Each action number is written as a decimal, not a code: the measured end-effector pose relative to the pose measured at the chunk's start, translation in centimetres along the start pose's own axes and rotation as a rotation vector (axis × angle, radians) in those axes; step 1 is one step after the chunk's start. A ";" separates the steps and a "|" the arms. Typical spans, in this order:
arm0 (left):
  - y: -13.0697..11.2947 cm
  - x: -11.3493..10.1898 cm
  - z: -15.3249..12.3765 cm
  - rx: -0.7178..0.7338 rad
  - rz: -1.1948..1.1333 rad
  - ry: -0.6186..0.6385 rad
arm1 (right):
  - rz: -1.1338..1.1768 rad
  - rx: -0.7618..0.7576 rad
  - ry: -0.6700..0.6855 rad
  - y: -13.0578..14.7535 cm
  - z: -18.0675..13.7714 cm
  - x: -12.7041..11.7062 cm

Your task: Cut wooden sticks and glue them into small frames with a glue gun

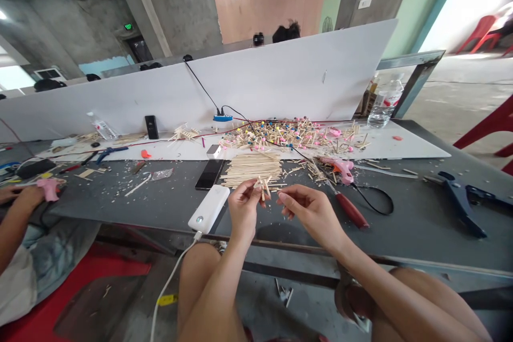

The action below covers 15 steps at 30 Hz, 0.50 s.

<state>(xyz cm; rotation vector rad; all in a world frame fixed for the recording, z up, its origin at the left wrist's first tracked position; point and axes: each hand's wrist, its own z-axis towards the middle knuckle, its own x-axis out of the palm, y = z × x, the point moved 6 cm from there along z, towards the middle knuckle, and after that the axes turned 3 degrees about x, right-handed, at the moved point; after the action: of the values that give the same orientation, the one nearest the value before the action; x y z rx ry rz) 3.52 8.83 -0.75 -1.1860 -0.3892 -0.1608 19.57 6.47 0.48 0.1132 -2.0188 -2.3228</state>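
Note:
My left hand (243,204) is raised over the table's near edge, its fingers pinched on a small piece made of glued wooden sticks (263,186). Just to the right of it, my right hand (306,206) hovers with its fingers curled toward the sticks, and I cannot make out anything in it. Behind both hands lies a neat stack of wooden sticks (251,168) on the grey table (401,214). A pink glue gun (340,167) lies to the right of the stack.
A white power bank (209,208) with a cable and a black phone (209,173) lie left of my hands. Red-handled pliers (349,208), a blue tool (460,200), a heap of stick pieces with coloured beads (288,134) and a water bottle (382,101) are around. Another person's arm (18,214) holds a pink glue gun at the far left.

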 end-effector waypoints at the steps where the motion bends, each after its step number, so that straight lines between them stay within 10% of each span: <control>1: 0.0 0.0 0.0 -0.008 -0.004 -0.004 | -0.011 -0.005 -0.010 0.0 0.0 -0.1; 15: 0.6 0.6 -0.1 -0.348 -0.196 0.062 | -0.178 -0.146 -0.142 1.2 -0.2 -1.0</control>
<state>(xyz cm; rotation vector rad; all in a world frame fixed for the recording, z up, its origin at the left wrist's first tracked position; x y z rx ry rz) 4.28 9.03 -1.08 -1.4798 -0.4339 -0.4488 20.58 6.23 1.63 0.1282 -1.9658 -2.6495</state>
